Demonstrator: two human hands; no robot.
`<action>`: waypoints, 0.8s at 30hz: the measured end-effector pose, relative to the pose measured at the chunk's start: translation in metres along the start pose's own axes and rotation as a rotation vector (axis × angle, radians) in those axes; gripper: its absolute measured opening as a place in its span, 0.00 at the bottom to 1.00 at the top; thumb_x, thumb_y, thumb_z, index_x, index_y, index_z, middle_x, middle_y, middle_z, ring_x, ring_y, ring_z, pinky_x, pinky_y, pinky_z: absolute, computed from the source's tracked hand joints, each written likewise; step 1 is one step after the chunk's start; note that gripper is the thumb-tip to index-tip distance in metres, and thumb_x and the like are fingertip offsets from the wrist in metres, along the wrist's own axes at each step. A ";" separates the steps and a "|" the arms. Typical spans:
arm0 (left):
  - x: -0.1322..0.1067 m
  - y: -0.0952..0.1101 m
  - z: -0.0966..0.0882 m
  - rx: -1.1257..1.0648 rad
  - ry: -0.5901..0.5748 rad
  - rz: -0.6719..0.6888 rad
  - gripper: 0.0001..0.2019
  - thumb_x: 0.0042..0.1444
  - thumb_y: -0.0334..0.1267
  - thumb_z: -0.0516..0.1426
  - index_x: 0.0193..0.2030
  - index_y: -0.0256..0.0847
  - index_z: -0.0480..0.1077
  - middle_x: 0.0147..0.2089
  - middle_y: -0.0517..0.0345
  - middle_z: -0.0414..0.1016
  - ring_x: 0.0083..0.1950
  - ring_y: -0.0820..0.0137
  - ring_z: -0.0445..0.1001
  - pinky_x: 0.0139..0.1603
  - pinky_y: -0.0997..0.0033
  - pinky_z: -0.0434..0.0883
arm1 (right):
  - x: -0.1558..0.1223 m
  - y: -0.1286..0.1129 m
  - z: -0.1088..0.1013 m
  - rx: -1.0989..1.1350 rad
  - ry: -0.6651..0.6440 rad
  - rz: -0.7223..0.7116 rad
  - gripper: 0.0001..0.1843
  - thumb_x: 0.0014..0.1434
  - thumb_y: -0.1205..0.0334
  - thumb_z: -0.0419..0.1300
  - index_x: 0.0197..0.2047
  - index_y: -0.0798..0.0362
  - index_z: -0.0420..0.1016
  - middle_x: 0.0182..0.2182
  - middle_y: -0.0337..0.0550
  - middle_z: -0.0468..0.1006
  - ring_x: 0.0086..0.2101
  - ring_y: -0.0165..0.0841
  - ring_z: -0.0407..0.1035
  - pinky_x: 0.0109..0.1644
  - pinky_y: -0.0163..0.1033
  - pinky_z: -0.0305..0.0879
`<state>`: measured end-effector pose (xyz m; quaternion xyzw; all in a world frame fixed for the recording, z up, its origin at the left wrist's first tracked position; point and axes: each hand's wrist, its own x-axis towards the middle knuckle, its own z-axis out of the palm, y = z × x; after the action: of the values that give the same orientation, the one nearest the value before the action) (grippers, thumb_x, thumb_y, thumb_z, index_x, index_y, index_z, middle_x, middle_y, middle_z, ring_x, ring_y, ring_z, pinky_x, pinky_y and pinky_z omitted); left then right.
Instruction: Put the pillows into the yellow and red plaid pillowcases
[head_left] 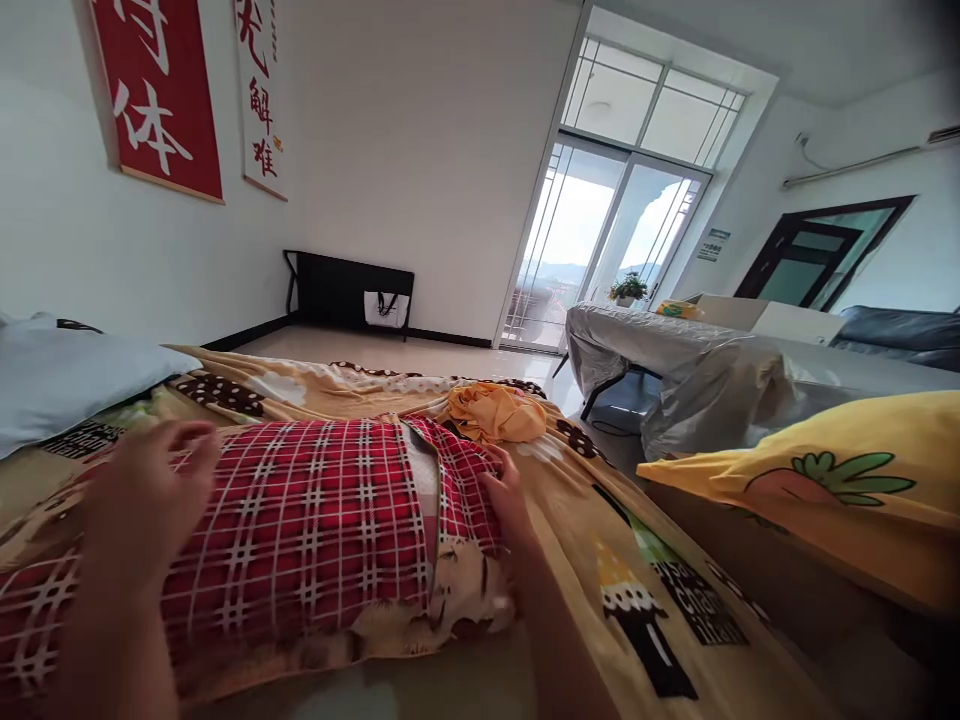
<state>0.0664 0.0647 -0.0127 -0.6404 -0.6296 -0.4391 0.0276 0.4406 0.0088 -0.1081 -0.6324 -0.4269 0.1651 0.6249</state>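
Observation:
A red plaid pillowcase (pixel 300 520) with a pillow partly inside lies on a tan cartoon-print blanket (pixel 645 570) spread over the bed. My left hand (pixel 146 490) hovers over the left end of the plaid cover, its fingers curled and blurred. At the cover's right edge my right hand (pixel 506 495) rests with the fingers pressed down on the fabric beside the open seam. Just beyond that hand lies a crumpled yellow-orange cloth (pixel 495 412).
A pale blue pillow (pixel 67 375) lies at the left. A yellow carrot-print pillow (pixel 825 470) sits at the right. Beyond the bed stand a grey covered table (pixel 675 360), a dark sofa (pixel 900 335), a black folded table (pixel 349 290) against the wall, and glass balcony doors (pixel 600 250).

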 end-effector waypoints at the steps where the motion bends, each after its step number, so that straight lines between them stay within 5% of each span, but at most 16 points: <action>1: -0.009 0.022 0.005 -0.025 -0.096 0.056 0.17 0.57 0.46 0.49 0.43 0.37 0.71 0.45 0.48 0.75 0.48 0.57 0.72 0.51 0.54 0.69 | 0.004 0.003 -0.007 -0.015 0.015 0.050 0.30 0.42 0.61 0.57 0.51 0.55 0.68 0.37 0.45 0.78 0.34 0.37 0.73 0.39 0.42 0.70; 5: -0.052 0.093 0.047 -0.227 -0.373 0.469 0.21 0.60 0.38 0.45 0.55 0.35 0.68 0.59 0.47 0.70 0.61 0.64 0.67 0.64 0.60 0.61 | 0.013 0.008 -0.028 -0.146 0.112 0.053 0.26 0.42 0.57 0.59 0.46 0.55 0.71 0.32 0.44 0.76 0.31 0.37 0.71 0.35 0.41 0.67; 8: -0.075 0.112 0.076 -0.180 -0.605 0.596 0.23 0.63 0.36 0.42 0.61 0.36 0.63 0.65 0.48 0.63 0.67 0.64 0.60 0.65 0.58 0.58 | 0.011 -0.004 -0.031 -0.184 0.136 -0.021 0.19 0.44 0.57 0.58 0.40 0.54 0.74 0.35 0.47 0.76 0.35 0.38 0.70 0.40 0.42 0.65; 10: -0.082 0.113 0.087 -0.110 -0.681 0.639 0.22 0.64 0.39 0.43 0.62 0.37 0.63 0.65 0.47 0.63 0.67 0.61 0.59 0.64 0.53 0.58 | 0.002 -0.020 -0.027 -0.205 0.012 -0.085 0.14 0.48 0.55 0.57 0.36 0.54 0.74 0.33 0.45 0.77 0.34 0.37 0.70 0.39 0.40 0.64; 14: -0.084 0.109 0.088 -0.038 -0.722 0.693 0.22 0.63 0.41 0.45 0.62 0.37 0.63 0.66 0.45 0.62 0.67 0.58 0.58 0.64 0.48 0.57 | -0.031 -0.061 -0.014 -0.397 -0.466 -0.192 0.13 0.55 0.54 0.56 0.27 0.53 0.73 0.21 0.37 0.72 0.24 0.29 0.63 0.29 0.34 0.56; 18: -0.081 0.111 0.076 -0.066 -0.778 0.757 0.21 0.60 0.33 0.47 0.60 0.40 0.63 0.66 0.47 0.61 0.67 0.58 0.57 0.64 0.48 0.56 | -0.061 -0.088 -0.007 -0.525 -0.816 -0.329 0.06 0.53 0.65 0.57 0.32 0.52 0.77 0.23 0.35 0.75 0.24 0.27 0.63 0.29 0.31 0.53; 24: -0.081 0.118 0.058 -0.216 -0.905 0.864 0.07 0.52 0.28 0.51 0.35 0.39 0.68 0.49 0.52 0.69 0.54 0.63 0.65 0.58 0.57 0.60 | -0.072 -0.087 -0.004 -0.871 -1.026 -0.443 0.05 0.49 0.66 0.60 0.27 0.54 0.78 0.22 0.39 0.75 0.21 0.26 0.57 0.24 0.33 0.45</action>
<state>0.2097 0.0114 -0.0353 -0.9580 -0.2158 -0.1353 -0.1313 0.3726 -0.0599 -0.0497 -0.5654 -0.8134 0.1256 0.0540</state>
